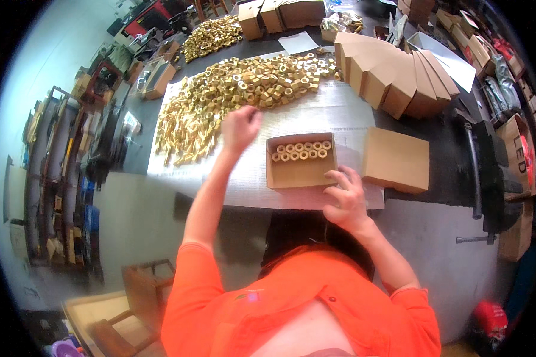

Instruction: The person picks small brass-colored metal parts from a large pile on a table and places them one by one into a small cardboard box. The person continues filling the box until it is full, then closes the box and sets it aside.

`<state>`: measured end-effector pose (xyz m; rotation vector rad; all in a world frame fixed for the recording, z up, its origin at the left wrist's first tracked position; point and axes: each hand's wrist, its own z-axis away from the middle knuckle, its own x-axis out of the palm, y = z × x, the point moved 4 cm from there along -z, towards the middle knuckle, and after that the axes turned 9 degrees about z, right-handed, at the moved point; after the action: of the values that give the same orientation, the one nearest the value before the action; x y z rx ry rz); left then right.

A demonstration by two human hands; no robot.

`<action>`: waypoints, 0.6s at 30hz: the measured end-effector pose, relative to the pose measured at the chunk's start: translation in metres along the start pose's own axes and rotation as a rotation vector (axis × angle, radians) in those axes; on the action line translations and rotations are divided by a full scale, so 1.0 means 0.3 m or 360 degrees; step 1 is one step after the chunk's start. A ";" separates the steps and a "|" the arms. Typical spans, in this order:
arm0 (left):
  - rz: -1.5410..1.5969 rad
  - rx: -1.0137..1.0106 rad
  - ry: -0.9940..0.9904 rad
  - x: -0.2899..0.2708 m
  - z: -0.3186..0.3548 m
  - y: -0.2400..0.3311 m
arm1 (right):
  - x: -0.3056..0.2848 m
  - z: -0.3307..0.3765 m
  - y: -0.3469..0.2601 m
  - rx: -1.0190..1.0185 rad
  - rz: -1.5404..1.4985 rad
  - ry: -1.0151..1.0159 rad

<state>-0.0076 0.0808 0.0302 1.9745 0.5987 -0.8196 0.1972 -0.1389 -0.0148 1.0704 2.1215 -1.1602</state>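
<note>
An open cardboard box [301,176] lies in front of me with two rows of brass hex nuts [304,154] along its far side. At the near edge of a large heap of loose brass nuts [268,80], my left hand [240,126] is closed with its fingers curled together; whatever they hold is hidden. My right hand [346,199] is by the box's near right corner, fingers bent and apart, with nothing seen in it. Slim brass pieces [184,134] spread out at the heap's left. To the right of the box sits a cardboard lid [396,159].
White sheeting [333,113] covers the dark workbench. A fanned row of cardboard boxes [393,77] stands at the far right, and another brass pile [211,35] lies farther back. A bench vise [497,160] is at the right edge; a wooden chair [143,297] stands lower left.
</note>
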 end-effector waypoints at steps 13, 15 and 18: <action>0.0243 -0.0499 0.0067 0.052 -0.095 -0.424 | 0.006 0.001 0.001 0.0012 0.0013 -0.0020; 0.0365 -0.0504 0.0098 0.053 -0.090 -0.411 | 0.006 0.003 0.004 0.0009 0.0018 -0.0019; 0.0813 -0.0595 -0.0032 0.030 -0.051 -0.329 | 0.001 0.001 0.007 0.0015 0.0000 -0.0015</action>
<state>-0.0637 0.1431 -0.0247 1.6616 0.1947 -0.3765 0.1988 -0.1383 -0.0163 1.0668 2.1108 -1.1741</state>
